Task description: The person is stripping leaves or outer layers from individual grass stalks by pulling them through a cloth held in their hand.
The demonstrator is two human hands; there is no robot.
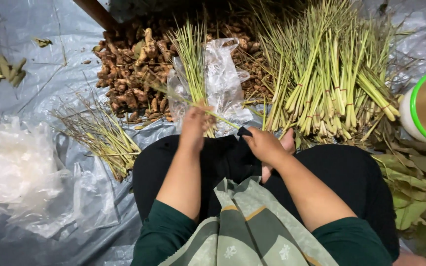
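Note:
My left hand point(195, 124) grips a small bunch of green lemongrass stalks point(192, 59) that stands upright over a clear plastic bag point(225, 81). A single thin stalk point(220, 118) runs from that hand toward my right hand point(263, 144), which rests closed on my black-trousered lap and seems to pinch its end. Both hands sit just in front of my knees.
A pile of brown ginger-like roots point(134, 74) lies behind the bag. Tied lemongrass bundles point(336, 93) are heaped at the right, loose trimmings point(102, 135) at the left. A green-rimmed white bowl point(422, 108), green leaves point(415, 182) and crumpled clear bags point(18, 167) lie on grey plastic sheeting point(50, 83).

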